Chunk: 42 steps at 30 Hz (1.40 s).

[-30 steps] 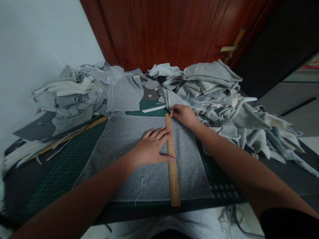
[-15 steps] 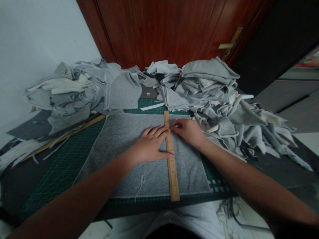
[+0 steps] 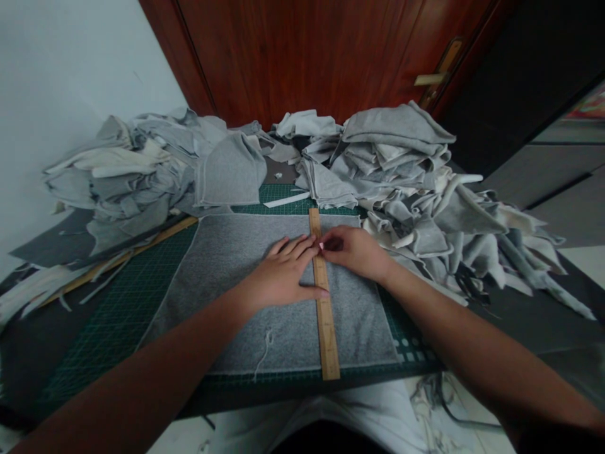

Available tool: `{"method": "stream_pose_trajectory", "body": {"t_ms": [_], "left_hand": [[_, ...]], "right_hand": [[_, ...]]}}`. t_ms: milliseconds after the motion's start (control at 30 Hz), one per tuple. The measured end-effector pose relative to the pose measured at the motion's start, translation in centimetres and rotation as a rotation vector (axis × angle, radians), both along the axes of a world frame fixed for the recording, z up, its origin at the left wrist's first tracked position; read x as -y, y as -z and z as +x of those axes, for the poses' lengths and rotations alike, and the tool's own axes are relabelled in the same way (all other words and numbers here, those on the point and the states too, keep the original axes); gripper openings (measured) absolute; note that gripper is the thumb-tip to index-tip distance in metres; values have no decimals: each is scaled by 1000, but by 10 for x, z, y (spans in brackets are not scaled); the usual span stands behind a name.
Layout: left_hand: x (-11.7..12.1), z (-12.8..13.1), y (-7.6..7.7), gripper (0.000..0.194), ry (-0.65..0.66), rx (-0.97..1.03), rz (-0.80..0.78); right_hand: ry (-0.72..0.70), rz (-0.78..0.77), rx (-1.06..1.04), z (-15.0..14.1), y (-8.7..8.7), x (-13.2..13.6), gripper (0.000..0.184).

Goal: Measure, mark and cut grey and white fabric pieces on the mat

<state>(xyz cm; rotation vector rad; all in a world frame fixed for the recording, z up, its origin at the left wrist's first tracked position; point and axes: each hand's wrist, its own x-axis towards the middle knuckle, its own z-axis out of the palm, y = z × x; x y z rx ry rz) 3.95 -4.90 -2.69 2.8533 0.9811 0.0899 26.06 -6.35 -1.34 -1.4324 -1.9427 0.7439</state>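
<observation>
A grey knit fabric piece (image 3: 246, 252) lies flat on a green cutting mat (image 3: 123, 315). Across it, running from far edge to near edge, is a wooden ruler (image 3: 327, 328). My left hand (image 3: 286, 274) lies flat with fingers spread, its fingertips and thumb pressing on the ruler. Just right of the ruler, my right hand (image 3: 354, 249) is closed in a pinch by the left fingertips. A small pale, chalk-like piece (image 3: 321, 246) shows at its fingertips; its exact kind is unclear. A loose white thread (image 3: 268, 340) rests on the fabric near the front.
Heaps of grey and cream fabric pieces stand at the left (image 3: 137, 170) and right (image 3: 401, 145) of the table. A white strip (image 3: 286, 200) lies beyond the fabric. A long wooden stick (image 3: 165, 234) borders the mat's left side. Behind the table is a brown door (image 3: 302, 57).
My right fingers have turned slightly, and the small pale piece now shows at their tips beside the ruler. My left hand, the ruler and the fabric stay in place; the view shifts slightly.
</observation>
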Motion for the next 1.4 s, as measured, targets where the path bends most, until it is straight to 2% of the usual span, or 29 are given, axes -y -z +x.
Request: {"method": "stream_pose_trajectory", "body": {"t_ms": [200,533,733,1200,1400], "left_hand": [[0,0,1,102,11,17,-1],[-1,-1,3,104,19,19,9],[-1,1,-2,97,2,-29,-15],[-4,1,-1,96,3,-24,-23],[-4,1,-2,93,12,-4,-22]], "right_hand": [[-53,-17,-125,8,8,-2,15],[-69,46,-61,10,6,-1,19],[-53,62,56,12,3,6,19],[-77,21,-68,1,5,55,18],[-19,49,-102,-5,9,79,17]]}}
